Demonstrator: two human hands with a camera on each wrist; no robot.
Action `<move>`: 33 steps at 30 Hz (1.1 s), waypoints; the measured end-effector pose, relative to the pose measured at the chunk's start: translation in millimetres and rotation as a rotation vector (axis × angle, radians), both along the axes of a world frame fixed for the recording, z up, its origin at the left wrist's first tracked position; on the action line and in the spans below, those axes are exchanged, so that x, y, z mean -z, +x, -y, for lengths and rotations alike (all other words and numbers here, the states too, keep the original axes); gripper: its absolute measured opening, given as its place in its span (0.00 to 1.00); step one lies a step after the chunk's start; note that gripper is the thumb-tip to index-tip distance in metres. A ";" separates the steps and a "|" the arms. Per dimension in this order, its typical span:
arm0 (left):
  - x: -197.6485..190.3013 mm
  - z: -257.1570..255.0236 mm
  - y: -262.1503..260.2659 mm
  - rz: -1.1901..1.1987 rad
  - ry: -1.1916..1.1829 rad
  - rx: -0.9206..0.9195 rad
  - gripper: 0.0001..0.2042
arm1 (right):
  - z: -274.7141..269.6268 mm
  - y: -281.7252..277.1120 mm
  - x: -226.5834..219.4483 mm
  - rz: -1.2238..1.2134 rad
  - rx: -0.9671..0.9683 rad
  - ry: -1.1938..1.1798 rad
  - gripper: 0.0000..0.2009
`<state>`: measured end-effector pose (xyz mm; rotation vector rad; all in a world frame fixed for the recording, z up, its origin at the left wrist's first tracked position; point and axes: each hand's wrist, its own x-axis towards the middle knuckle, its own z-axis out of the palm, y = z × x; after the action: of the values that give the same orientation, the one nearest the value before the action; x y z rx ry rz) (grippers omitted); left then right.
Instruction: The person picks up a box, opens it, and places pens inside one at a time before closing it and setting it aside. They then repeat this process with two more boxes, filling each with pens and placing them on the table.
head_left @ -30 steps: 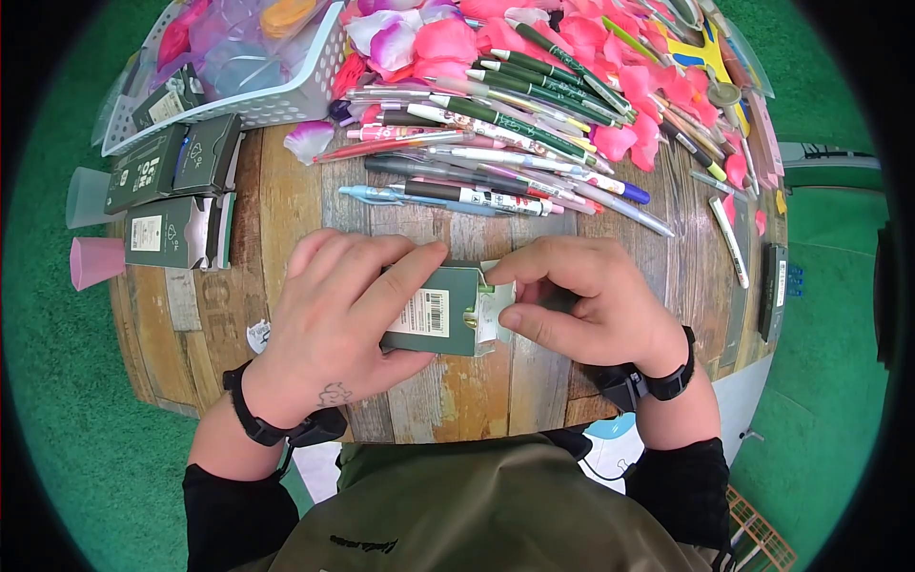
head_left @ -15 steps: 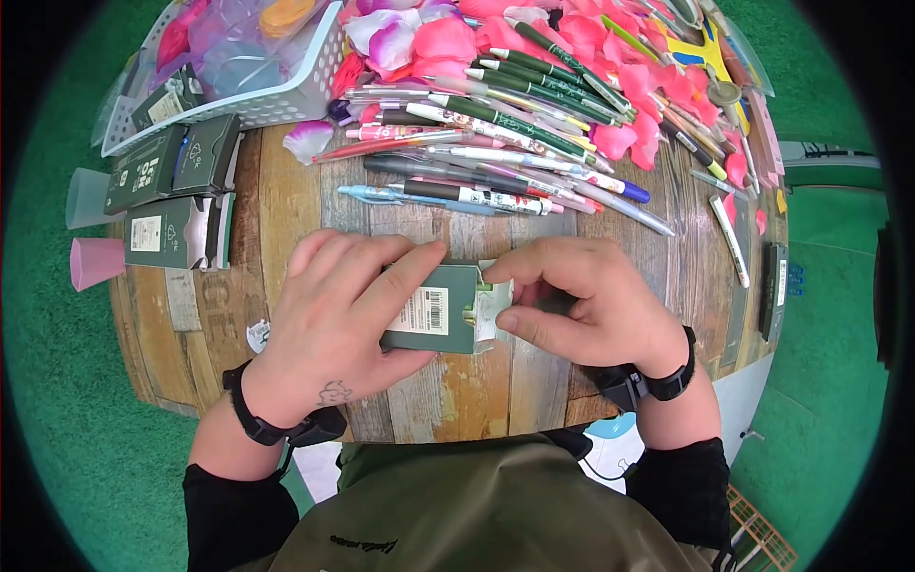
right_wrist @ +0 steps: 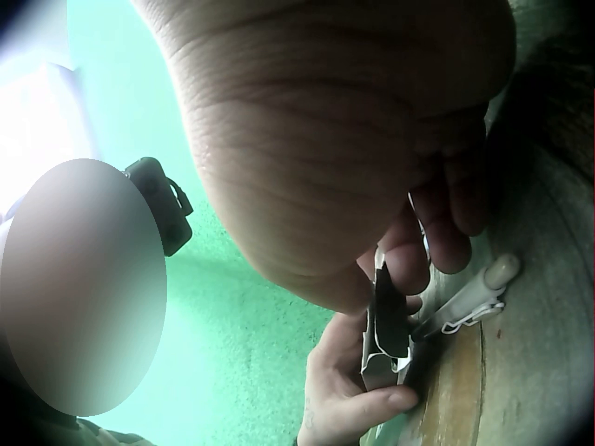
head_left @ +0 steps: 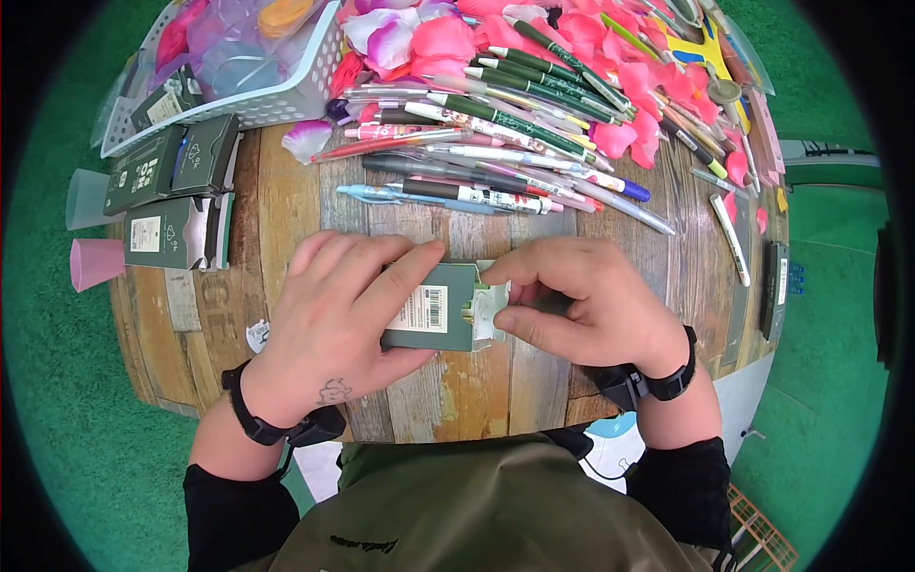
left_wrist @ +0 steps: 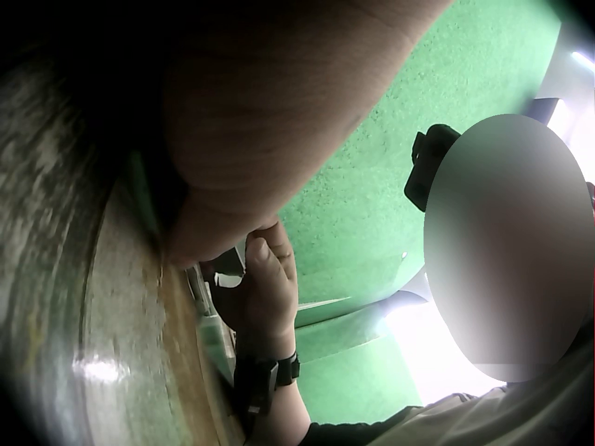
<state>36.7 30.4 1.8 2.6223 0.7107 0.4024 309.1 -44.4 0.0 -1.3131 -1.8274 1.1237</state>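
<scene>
Flat over the table in the head view is a small dark green box [head_left: 452, 307] with a barcode label, its right end open. My left hand [head_left: 334, 310] grips it from the left, fingers across the top and thumb along the near edge. At the open end, my right hand [head_left: 596, 303] pinches the torn white flap [head_left: 486, 310] between index finger and thumb. Something green shows inside the opening. The right wrist view shows the box's open end [right_wrist: 383, 358] between both hands; the palm hides part of it.
Many pens [head_left: 496, 181] lie beyond the hands, among pink petals [head_left: 443, 43]. More dark boxes [head_left: 176, 231] and two cups [head_left: 95, 262] stand left, beside a white basket [head_left: 319, 81]. A white pen [head_left: 729, 238] and a dark box [head_left: 774, 291] lie right.
The box's open end and my right fingertips have shifted very slightly left. The grip of both hands looks the same.
</scene>
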 end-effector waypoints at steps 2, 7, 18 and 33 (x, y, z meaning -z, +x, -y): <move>0.3 -0.3 -0.2 0.001 -0.003 0.002 0.38 | 0.3 -0.1 0.0 -0.001 0.002 -0.011 0.14; 1.3 0.1 0.1 0.007 -0.012 -0.008 0.40 | 0.1 -0.4 -0.1 0.023 -0.007 0.003 0.14; 2.1 -0.8 0.2 -0.014 -0.011 0.008 0.40 | 1.3 -1.2 -3.9 0.154 -0.050 0.000 0.15; 2.4 -1.2 1.0 -0.014 -0.022 0.002 0.39 | 1.8 1.0 -0.8 0.180 -0.098 0.096 0.18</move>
<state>37.8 31.7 -0.6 2.6075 0.7126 0.3735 310.1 -46.1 0.8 -1.3166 -2.0700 0.9807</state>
